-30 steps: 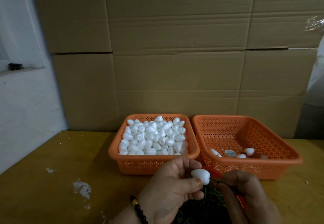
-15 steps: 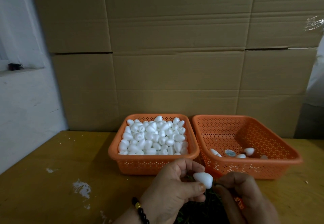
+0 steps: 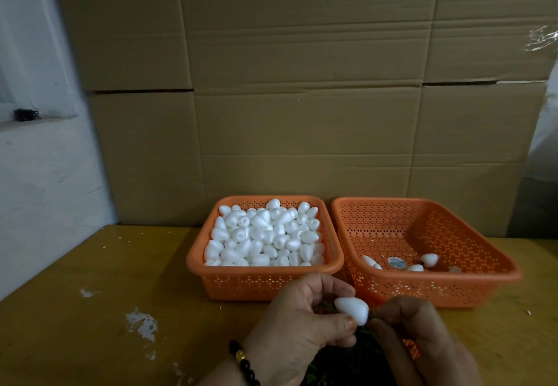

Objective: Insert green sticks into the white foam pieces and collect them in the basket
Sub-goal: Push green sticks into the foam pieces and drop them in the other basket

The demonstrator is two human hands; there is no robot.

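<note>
My left hand (image 3: 299,322) pinches a white cone-shaped foam piece (image 3: 352,310) between thumb and fingers, its narrow end pointing right. My right hand (image 3: 419,337) presses close against that end, fingers curled round a thin green stick that barely shows. A dark heap of green sticks (image 3: 353,364) lies under both hands. The left orange basket (image 3: 265,280) is full of loose white foam pieces (image 3: 265,234). The right orange basket (image 3: 437,286) holds several foam pieces (image 3: 428,260) on its floor.
Both baskets stand side by side at the back of a yellow wooden table (image 3: 105,310), against a wall of cardboard boxes (image 3: 302,98). White paint marks (image 3: 142,322) spot the table on the left. A white wall (image 3: 36,174) borders the left.
Both hands have shifted slightly right and down. The foam piece has come right up against my right hand's fingers, and the gap seen earlier has closed.
</note>
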